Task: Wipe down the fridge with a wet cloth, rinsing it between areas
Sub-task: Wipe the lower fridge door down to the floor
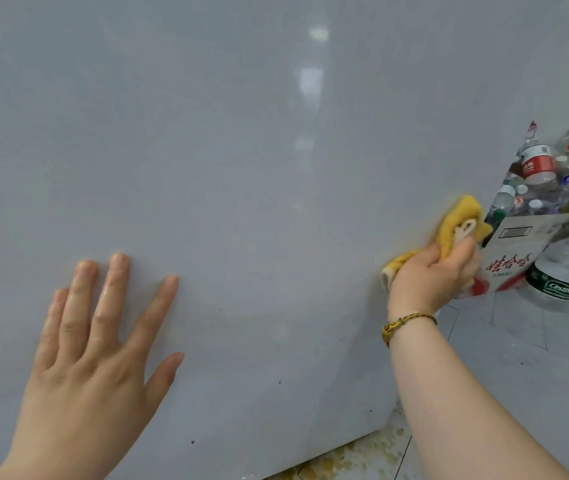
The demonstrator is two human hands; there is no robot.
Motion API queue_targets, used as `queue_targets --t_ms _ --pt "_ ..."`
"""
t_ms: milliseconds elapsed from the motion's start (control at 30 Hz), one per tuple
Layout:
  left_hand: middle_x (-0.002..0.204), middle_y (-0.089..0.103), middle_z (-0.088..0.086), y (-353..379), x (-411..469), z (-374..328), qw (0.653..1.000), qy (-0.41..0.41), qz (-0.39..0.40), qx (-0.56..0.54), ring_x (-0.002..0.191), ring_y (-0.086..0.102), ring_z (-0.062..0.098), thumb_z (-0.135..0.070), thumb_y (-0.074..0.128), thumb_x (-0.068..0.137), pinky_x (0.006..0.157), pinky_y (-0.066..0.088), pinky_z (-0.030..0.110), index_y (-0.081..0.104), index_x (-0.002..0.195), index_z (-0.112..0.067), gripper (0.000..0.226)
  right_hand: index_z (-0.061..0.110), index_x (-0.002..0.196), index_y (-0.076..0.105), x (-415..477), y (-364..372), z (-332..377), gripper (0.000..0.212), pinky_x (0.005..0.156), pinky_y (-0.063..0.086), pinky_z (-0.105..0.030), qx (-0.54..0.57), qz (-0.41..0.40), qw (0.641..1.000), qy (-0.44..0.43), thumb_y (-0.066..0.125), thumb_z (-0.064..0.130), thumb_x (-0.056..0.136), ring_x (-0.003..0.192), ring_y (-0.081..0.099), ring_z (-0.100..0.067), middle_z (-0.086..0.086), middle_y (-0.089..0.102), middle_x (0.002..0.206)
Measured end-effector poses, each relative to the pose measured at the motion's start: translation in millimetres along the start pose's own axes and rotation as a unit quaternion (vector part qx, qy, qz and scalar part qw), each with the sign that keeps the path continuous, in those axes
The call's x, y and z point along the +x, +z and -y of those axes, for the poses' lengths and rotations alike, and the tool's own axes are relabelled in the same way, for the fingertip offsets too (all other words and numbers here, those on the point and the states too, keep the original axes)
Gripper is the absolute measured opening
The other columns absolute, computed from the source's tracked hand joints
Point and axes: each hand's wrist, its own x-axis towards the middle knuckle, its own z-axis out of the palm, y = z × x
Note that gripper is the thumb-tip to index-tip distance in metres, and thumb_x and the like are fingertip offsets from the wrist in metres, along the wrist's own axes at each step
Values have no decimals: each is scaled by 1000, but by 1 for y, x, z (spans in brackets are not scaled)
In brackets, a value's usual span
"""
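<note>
Left hand (96, 341) lies flat on the grey fridge (241, 150) panel, fingers straight and spread, skin visibly wet. Right hand (428, 275), further right, grips a bunched yellow cloth (459, 216) and holds it against the panel's right edge, low down. A braided bracelet (404, 323) circles that wrist. Just right of the cloth stands a cardboard box (508, 258) filled with plastic bottles (535, 168); one large bottle (567, 261) stands on the tiled floor (518, 358) beside it. Yellowish staining (345, 459) marks the floor beneath the fridge's lower edge.
</note>
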Motion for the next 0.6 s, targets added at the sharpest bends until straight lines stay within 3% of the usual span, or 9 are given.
queue_targets --t_ms 33,67,133,233,333,400,467,533,600 --pt "155 -7 -2 2 0 0 1000 1 0 -4 143 -6 19 -51 21 92 114 12 45 11 145 -33 56 10 140 34 6 0 -7 48 94 23 -25 -6 1 997 77 36 4 93 127 31 -34 -17 29 145" --pt "155 -7 -4 3 1 0 1000 -2 3 -8 143 -6 19 -51 20 92 113 16 49 10 145 -34 56 12 140 33 6 0 -9 48 94 23 -24 -12 3 995 96 35 7 93 127 30 -33 -15 28 146" --pt "155 -8 -4 6 2 -2 1000 -15 8 -20 143 -6 20 -52 20 92 107 24 58 9 144 -35 55 8 137 38 -8 0 -3 50 99 24 -23 -14 4 999 -38 38 6 88 122 33 -35 -22 31 143" --pt "155 -8 -5 10 0 -3 999 -23 5 -24 143 -5 19 -54 20 92 102 28 64 9 144 -36 56 10 129 41 -30 5 -4 53 90 28 -30 -24 45 957 -285 39 -2 77 103 37 -26 -30 43 130" --pt "155 -9 -7 10 -1 -3 999 -25 5 -33 143 -2 21 -56 20 92 103 25 64 7 144 -38 56 11 125 39 -11 5 -4 54 87 30 -33 -30 32 944 -326 36 -3 73 101 37 -27 -34 46 125" --pt "155 -9 -7 11 -3 -2 999 -21 -1 -40 143 6 30 -56 21 92 102 27 65 7 144 -38 57 4 128 43 10 3 -5 54 84 27 -30 -38 11 956 -290 39 -6 74 109 41 -32 -35 44 126" --pt "155 -8 -6 13 -3 -1 999 -18 -3 -35 137 14 39 -55 21 92 99 30 67 7 144 -38 57 2 135 39 34 0 -7 52 87 24 -23 -36 8 986 -160 39 -6 83 122 37 -36 -27 35 139" --pt "155 -8 -6 14 -3 0 999 -24 -7 -32 141 10 34 -55 21 92 99 30 67 8 144 -37 56 11 141 31 56 -3 -15 50 96 25 -23 -12 16 1000 22 34 2 92 131 32 -27 -14 28 147" --pt "155 -7 -6 15 -3 -1 999 -29 -15 -28 144 0 23 -54 23 93 98 32 66 9 144 -36 56 16 142 30 59 -6 -17 49 96 27 -23 2 12 992 125 32 6 94 131 33 -24 -11 27 147"
